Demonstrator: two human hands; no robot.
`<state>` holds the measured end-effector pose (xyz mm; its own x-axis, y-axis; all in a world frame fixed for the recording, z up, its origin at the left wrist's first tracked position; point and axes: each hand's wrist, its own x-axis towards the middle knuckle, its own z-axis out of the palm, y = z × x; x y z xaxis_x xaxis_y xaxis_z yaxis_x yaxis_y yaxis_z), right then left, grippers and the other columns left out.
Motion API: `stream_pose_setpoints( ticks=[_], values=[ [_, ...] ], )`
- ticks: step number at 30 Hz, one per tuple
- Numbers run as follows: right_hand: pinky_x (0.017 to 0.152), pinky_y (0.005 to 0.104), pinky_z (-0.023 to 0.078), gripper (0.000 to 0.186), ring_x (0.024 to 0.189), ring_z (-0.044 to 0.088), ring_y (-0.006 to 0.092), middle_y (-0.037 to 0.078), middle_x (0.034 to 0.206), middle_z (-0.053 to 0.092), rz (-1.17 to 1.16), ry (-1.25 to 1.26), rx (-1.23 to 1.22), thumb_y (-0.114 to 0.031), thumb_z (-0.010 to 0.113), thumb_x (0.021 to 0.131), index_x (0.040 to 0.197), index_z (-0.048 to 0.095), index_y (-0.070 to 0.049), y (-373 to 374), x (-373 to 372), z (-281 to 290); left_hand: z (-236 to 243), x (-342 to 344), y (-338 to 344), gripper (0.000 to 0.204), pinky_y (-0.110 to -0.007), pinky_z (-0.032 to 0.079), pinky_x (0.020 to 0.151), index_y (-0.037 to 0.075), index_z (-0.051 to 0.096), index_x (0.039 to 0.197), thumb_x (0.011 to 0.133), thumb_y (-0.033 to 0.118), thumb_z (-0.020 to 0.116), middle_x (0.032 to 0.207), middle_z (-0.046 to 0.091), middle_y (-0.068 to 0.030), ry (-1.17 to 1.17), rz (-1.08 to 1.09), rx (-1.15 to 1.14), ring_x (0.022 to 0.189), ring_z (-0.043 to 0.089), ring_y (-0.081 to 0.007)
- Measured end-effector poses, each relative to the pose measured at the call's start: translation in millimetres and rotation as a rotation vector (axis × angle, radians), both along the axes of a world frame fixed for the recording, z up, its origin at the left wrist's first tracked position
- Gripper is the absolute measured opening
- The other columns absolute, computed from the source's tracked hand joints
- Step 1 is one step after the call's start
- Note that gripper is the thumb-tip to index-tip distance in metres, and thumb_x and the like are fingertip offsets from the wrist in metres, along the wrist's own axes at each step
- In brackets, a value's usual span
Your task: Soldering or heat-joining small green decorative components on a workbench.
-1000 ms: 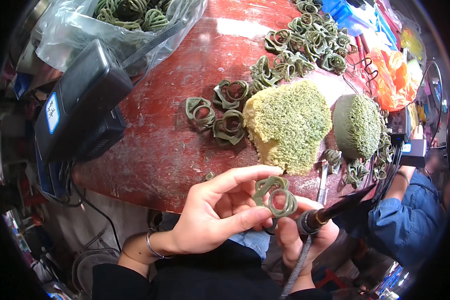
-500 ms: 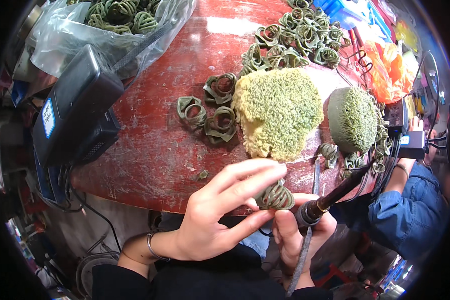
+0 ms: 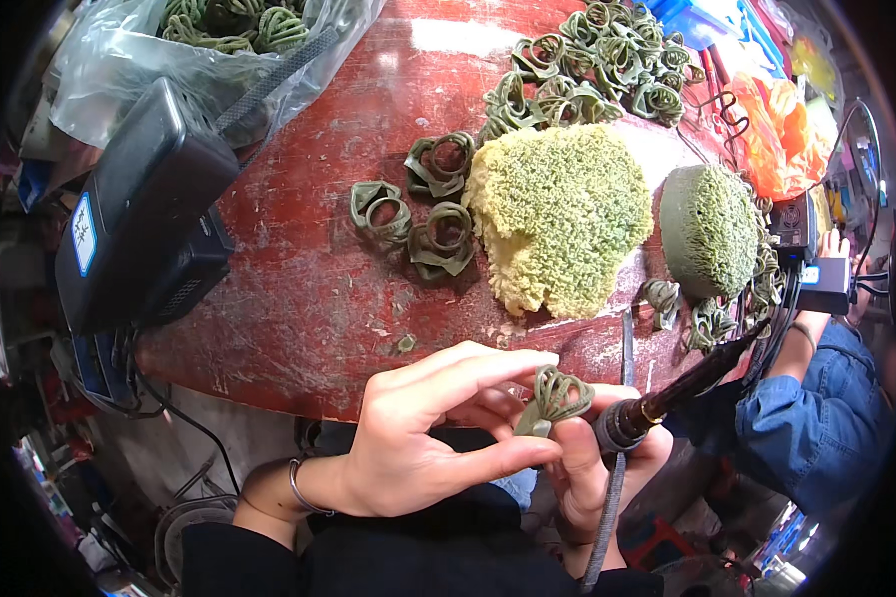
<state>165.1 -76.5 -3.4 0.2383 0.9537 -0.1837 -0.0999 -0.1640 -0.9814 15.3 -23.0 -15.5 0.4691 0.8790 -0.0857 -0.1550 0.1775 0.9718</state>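
Note:
My left hand (image 3: 418,428), with a bracelet at its wrist, reaches in and pinches a small green ring-like piece of looped strands (image 3: 558,395) between thumb and fingers. Against its other side press the thumb and finger of my right hand (image 3: 592,468). That hand also grips a dark pen-like tool (image 3: 667,396) with a grey braided cord (image 3: 607,517) hanging below. The tool's tip points to the upper right, away from the piece. Just beyond my hands lies a rough yellow-green spongy slab (image 3: 562,214), beside a round green block (image 3: 707,234) with a bristly face.
Several similar green pieces (image 3: 617,60) are heaped at the back of the red table (image 3: 299,269); others lie left of the slab. A black device (image 3: 154,189) and clear plastic bag (image 3: 119,70) stand at left. An orange bag (image 3: 782,134) and another person's denim sleeve (image 3: 816,418) are at right.
The looped piece has been turned in my fingers, so its open loops and a flat green strip now show. My left fingertips have shifted slightly lower. The tool stays in my right hand.

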Motion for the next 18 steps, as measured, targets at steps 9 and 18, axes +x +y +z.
stream_pose_setpoints(
  ticks=[9, 18],
  values=[
    [0.059, 0.0216, 0.047, 0.017, 0.065, 0.059, 0.0098, 0.009, 0.077, 0.064, -0.017, -0.001, -0.007, 0.0, 0.065, 0.077, 0.092, 0.059, 0.006, 1.0, -1.0, -2.1, -0.2, 1.6, -4.9, 0.05, -0.023, 0.05, 0.074, -0.001, 0.044, 0.123, 0.077, -0.001, 0.064, 0.105, 0.057, -0.0095, -0.175, 0.001, -0.278, 0.086, 0.06, -0.0132],
    [0.058, 0.0224, 0.046, 0.019, 0.066, 0.058, 0.0114, 0.011, 0.078, 0.062, -0.05, 0.0, -0.008, -0.003, 0.062, 0.08, 0.095, 0.056, 0.006, 5.6, 0.9, 3.4, 4.8, 3.9, -0.9, 0.033, -0.022, 0.048, 0.06, -0.006, 0.044, 0.122, 0.091, 0.006, 0.04, 0.093, 0.059, -0.013, -0.129, 0.006, -0.314, 0.069, 0.058, -0.0126]
  ],
)
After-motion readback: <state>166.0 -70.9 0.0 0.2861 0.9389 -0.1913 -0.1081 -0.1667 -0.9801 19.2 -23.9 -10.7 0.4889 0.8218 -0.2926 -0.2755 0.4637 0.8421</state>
